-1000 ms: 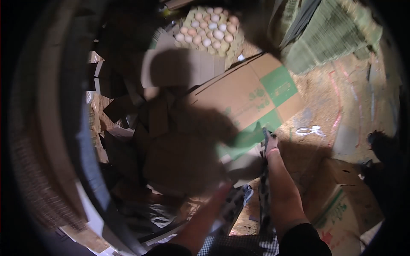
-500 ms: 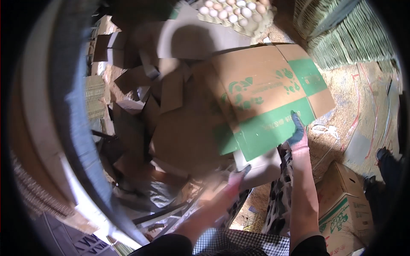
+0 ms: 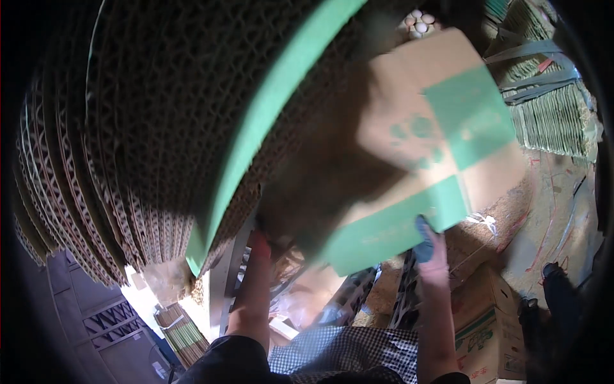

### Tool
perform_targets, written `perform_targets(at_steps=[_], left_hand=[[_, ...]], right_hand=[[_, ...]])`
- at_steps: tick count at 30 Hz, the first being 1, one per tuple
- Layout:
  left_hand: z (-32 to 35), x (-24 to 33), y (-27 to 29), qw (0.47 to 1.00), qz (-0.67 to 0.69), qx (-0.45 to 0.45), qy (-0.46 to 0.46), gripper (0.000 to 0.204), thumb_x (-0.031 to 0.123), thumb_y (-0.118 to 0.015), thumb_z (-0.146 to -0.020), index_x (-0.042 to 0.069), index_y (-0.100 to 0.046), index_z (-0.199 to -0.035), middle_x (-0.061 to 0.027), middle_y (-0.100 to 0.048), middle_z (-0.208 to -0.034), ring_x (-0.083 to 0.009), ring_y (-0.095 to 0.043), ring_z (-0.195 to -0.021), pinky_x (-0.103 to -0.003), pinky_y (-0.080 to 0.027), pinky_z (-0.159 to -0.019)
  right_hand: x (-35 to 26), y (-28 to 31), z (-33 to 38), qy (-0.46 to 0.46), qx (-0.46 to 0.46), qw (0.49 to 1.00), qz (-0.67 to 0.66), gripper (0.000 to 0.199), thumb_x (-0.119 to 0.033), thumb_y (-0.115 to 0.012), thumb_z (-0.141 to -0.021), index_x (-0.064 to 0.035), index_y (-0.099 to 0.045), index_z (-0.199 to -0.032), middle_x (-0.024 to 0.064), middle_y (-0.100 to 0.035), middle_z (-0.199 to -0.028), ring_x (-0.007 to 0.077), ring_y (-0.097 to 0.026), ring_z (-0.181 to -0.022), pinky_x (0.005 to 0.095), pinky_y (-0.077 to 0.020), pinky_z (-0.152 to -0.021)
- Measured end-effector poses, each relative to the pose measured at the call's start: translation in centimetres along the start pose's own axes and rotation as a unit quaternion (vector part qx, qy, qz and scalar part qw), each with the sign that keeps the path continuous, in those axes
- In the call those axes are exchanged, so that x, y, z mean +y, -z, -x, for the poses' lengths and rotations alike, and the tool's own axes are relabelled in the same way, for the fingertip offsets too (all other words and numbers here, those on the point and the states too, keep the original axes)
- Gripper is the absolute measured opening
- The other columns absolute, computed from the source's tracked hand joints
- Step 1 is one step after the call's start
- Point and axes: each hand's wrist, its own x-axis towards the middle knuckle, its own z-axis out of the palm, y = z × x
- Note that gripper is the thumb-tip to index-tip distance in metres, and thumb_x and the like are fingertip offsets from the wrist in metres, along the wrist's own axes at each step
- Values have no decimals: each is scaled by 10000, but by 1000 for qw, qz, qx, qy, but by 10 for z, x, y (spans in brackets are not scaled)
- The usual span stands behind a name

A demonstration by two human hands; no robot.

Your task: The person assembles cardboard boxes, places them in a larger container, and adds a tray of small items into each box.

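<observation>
A flattened brown cardboard box [image 3: 400, 128] with green printed bands tilts in front of me, its left part in deep shadow. My right hand [image 3: 432, 249], in a glove with dark fingertips, grips its near edge, thumb on top and the other fingers hidden beneath. Left of it, my left hand [image 3: 259, 243] reaches forward beside a big stack of flattened corrugated boxes [image 3: 128, 141]. Shadow and blur hide its fingers. A green strip [image 3: 256, 128] runs along the right side of that stack, very close to my view.
Eggs [image 3: 419, 24] lie at the far top. Bundled, strapped cardboard [image 3: 550, 125] stands at the far right. A printed carton [image 3: 489, 326] sits at the lower right, near a person's dark-clothed leg [image 3: 563, 288]. Another small cardboard bundle [image 3: 182, 329] is at the lower left.
My view has swung so the corrugated stack fills the left side. My left hand has left the flattened box's near edge and moved left. The right hand keeps its grip.
</observation>
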Motion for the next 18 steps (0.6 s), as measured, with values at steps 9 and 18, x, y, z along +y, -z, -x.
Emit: perform_targets(at_steps=[9,18], left_hand=[[156,-186,-34,959,105,-129,231,340,254,-619,-914,47,-627,-1183,-34,-686,-979,-132,-612,-726,-277,-492,-613],[271,46,-77,943,-137,-295,-66,310,210,-640,-921,21,-647,-1166,-83,-678,-1128,-152,-612,-1055,-278,-463,-945]], right_hand=[[78,-192,-106,-57,-149,987,-29,589,-311,-679,-887,3,-485,-1346,200,-570,-1289,300,-551,-1188,396,-418,-1035],[31,-53,9,-55,-2,908,416,341,-243,-715,-784,-14,-687,-1034,142,-707,-966,236,-667,-906,354,-517,-803]])
